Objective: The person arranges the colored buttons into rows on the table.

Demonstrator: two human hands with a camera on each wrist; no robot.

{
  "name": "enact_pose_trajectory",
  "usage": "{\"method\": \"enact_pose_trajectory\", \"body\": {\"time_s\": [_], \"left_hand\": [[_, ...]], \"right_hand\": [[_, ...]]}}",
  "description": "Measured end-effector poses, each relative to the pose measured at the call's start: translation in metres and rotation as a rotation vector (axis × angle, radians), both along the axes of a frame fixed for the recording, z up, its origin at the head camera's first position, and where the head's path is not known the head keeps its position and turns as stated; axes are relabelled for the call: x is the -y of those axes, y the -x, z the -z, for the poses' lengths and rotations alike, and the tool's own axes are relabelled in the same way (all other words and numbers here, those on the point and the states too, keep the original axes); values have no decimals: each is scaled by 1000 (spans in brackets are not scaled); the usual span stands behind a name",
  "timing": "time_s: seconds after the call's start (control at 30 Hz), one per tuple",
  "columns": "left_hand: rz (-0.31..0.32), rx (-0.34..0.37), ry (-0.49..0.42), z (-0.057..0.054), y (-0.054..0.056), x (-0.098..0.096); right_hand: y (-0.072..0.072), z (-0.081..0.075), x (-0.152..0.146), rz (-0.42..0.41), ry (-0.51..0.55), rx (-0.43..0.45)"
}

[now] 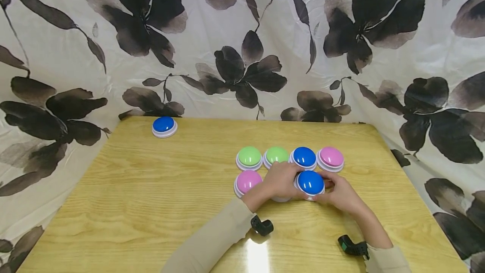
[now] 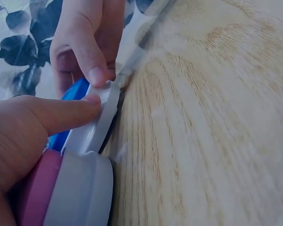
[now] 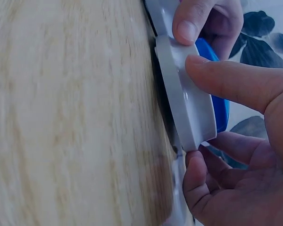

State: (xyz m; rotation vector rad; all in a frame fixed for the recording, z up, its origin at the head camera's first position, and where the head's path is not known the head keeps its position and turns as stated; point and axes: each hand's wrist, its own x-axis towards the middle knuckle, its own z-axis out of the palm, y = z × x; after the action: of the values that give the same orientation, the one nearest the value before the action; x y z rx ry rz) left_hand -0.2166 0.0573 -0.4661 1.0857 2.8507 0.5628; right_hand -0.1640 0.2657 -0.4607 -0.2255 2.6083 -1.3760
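Note:
Both hands hold a domed blue push button [image 1: 310, 182] with a white base, at the right end of the front row. My left hand [image 1: 282, 179] grips its left side, thumb on the front of the white base. From the right, my right hand [image 1: 341, 193] has its thumb on the base [image 3: 188, 94] and its fingers curled around the far edge. In the right wrist view the base tilts slightly off the table. Beneath my left hand sits a pink button [image 2: 40, 188], mostly hidden in the head view, its base against the blue one's.
Behind stands a row of two green buttons [image 1: 249, 156], a blue button [image 1: 304, 156] and a pink button [image 1: 331, 157]. Another pink button [image 1: 248, 181] is left of my left hand. A lone blue button [image 1: 164, 125] lies at the table's back left; patterned cloth [image 1: 227, 20] hangs behind.

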Motion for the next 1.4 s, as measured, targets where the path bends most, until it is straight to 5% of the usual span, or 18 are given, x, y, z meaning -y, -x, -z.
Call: {"method": "enact_pose_trajectory", "body": {"time_s": [1.4], "left_hand": [[-19, 1, 28, -2, -2, 1]], "right_hand": [[4, 3, -2, 11, -5, 38]]}}
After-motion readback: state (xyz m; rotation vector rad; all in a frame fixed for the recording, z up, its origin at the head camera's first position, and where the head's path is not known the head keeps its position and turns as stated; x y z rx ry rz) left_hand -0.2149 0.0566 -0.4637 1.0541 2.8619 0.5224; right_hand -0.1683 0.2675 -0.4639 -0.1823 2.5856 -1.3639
